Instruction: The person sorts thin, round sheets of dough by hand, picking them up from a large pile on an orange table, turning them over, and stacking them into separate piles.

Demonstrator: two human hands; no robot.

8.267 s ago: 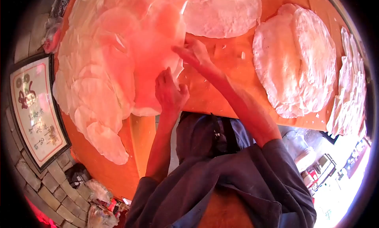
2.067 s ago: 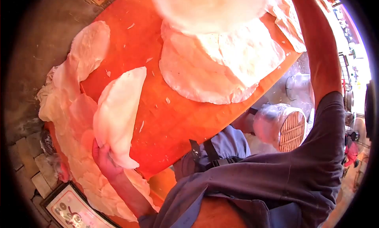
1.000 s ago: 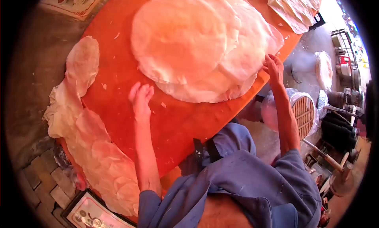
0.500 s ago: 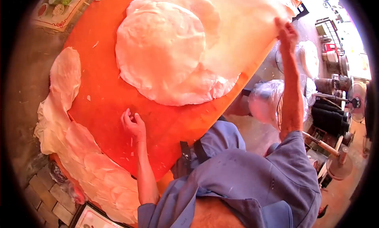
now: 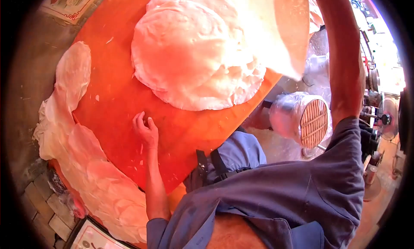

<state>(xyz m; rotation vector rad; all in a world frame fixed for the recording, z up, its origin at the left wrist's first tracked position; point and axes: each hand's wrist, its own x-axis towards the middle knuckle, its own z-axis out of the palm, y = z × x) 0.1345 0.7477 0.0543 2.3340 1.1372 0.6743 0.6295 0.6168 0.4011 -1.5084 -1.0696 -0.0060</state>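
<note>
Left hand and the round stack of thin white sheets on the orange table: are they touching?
Apart. The head view shows a strip of bare orange table between the left hand and the near edge of the round stack of thin white sheets.

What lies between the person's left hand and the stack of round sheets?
Bare orange tabletop, seen in the head view, separates the left hand from the stack.

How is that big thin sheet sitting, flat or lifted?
Lifted: the sheet hangs in midair beside the raised right arm, partly over the stack.
</note>
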